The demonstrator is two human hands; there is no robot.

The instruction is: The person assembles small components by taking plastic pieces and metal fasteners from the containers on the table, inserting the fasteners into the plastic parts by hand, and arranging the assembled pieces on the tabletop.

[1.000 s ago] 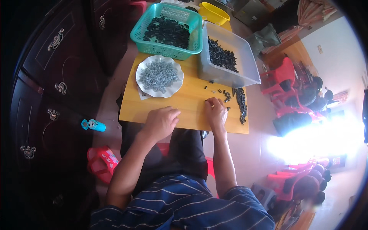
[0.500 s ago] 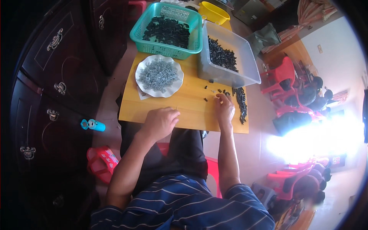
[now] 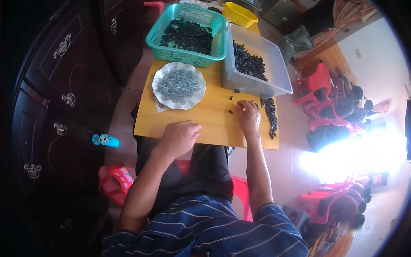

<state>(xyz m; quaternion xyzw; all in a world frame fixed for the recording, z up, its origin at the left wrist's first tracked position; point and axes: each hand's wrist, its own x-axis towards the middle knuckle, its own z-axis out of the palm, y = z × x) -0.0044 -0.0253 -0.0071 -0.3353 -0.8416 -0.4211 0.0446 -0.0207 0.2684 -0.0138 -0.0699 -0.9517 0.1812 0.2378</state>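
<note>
Small black plastic-looking cylinders, right of centre, are best pinched lightly; whether curled right hand or left hand grips anything cannot be told

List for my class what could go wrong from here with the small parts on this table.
1. The line of black pieces lies along the right edge of the table, close to the right hand; a sideways brush could knock some off.
2. The wavy white plate is heaped with small clear pieces; a bump might spill some.
3. A few loose black pieces lie just left of the right hand and could get scattered.
</note>
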